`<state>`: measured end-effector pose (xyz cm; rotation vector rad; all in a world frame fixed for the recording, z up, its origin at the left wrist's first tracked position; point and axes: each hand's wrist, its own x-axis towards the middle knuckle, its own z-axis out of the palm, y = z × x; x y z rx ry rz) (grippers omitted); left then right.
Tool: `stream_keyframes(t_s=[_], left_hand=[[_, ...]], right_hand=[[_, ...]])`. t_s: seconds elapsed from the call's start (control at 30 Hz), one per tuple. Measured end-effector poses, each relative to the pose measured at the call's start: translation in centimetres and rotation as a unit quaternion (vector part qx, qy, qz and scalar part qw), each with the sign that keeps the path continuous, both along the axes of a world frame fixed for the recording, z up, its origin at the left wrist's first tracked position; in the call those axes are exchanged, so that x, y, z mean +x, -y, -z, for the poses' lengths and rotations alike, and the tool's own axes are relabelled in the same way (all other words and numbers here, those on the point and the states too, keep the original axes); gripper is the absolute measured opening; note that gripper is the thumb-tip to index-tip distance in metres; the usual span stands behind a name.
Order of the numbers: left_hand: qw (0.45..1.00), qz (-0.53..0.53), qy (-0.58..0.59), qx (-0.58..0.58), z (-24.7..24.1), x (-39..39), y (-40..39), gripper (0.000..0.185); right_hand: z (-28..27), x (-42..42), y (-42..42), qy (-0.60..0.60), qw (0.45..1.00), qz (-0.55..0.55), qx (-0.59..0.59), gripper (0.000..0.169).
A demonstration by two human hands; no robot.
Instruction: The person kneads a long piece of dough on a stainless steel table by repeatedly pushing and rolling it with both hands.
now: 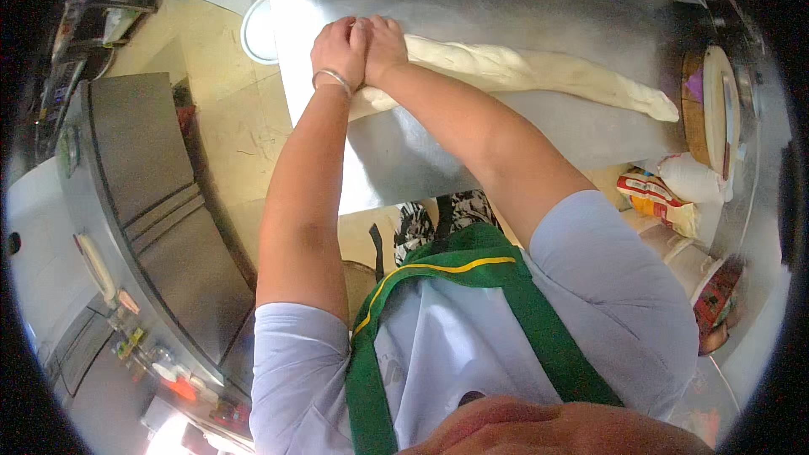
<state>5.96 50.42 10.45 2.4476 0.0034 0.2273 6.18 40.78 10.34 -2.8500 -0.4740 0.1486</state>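
Note:
A long, pale roll of dough point(486, 63) stretches across a shiny metal worktop point(569, 133), tapering toward its right end. My left hand point(339, 54), with a bangle at the wrist, bears down at the dough's left end. Right beside it, touching it, my right hand point(384, 50) grips the same part of the dough. Both hands have their fingers curled over the far side, so the fingertips are hidden. Some of the dough shows below my wrists, near the worktop's front edge.
A round, pale lid or container point(260, 31) shows beyond the worktop's left edge. At the right stand a round wooden board or tub point(694, 107) and printed bags point(657, 196). A grey cabinet point(145, 158) is on the left, across the tiled floor point(234, 107).

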Motion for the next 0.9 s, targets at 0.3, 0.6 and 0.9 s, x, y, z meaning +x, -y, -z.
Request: stream_keyframes(t_s=[0.3,0.6,0.9], left_hand=[[0.986,-0.161,0.034,-0.026,1.3,-15.6,4.5,0.042],[0.949,-0.112,0.097,0.277,1.9,-9.7,5.1,0.03],[0.853,-0.072,0.279,0.435,7.8,-5.2,-1.1,0.02]], right_hand=[[-9.6,-14.3,6.9,-0.209,0.942,-0.116,0.235,0.045],[-4.5,-7.9,15.0,-0.018,0.951,0.057,0.304,0.043],[-1.6,1.8,14.6,-0.242,0.948,0.081,0.193,0.037]])
